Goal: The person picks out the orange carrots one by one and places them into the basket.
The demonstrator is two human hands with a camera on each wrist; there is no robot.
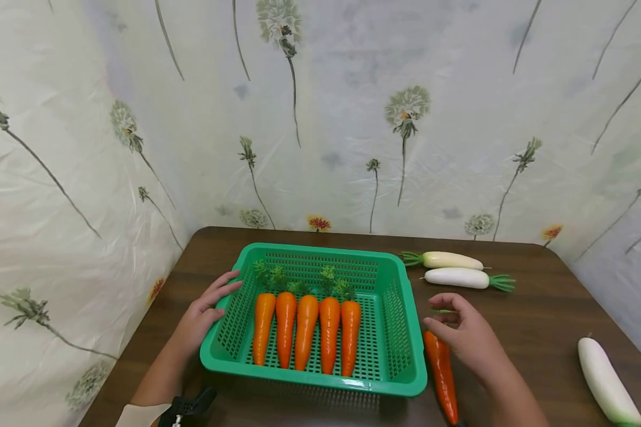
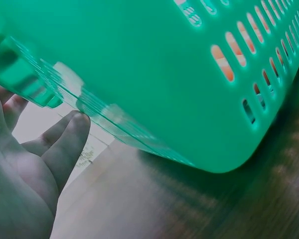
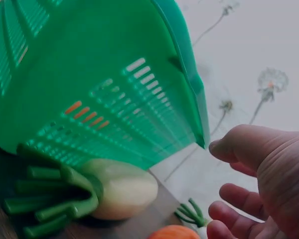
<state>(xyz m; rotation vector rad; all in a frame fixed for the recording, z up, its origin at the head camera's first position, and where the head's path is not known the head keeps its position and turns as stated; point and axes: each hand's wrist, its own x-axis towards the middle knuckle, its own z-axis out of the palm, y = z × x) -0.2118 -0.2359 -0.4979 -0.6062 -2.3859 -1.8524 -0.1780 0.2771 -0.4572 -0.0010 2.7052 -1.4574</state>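
Observation:
A green plastic basket [image 1: 365,388] stands on the table. Inside it lies a row of several orange carrots [image 1: 307,325], their leafy tops toward the far wall. My left hand [image 1: 202,317] is at the basket's left side, fingers extended along the rim; the left wrist view shows a fingertip right at the basket wall [image 2: 154,94]. My right hand [image 1: 467,332] hovers at the basket's right, fingers loosely bent with nothing in them. Below it one carrot [image 1: 442,376] lies outside the basket, partly covered by that hand. In the right wrist view, the thumb tip is close to the rim [image 3: 192,84].
Two white radishes [image 1: 456,278] with green stems lie behind the right hand. Another white radish [image 1: 609,379] is at the table's right edge. The right wrist view has a radish [image 3: 127,189] close beside the basket. A flower-patterned covering [image 1: 342,118] hangs behind the table.

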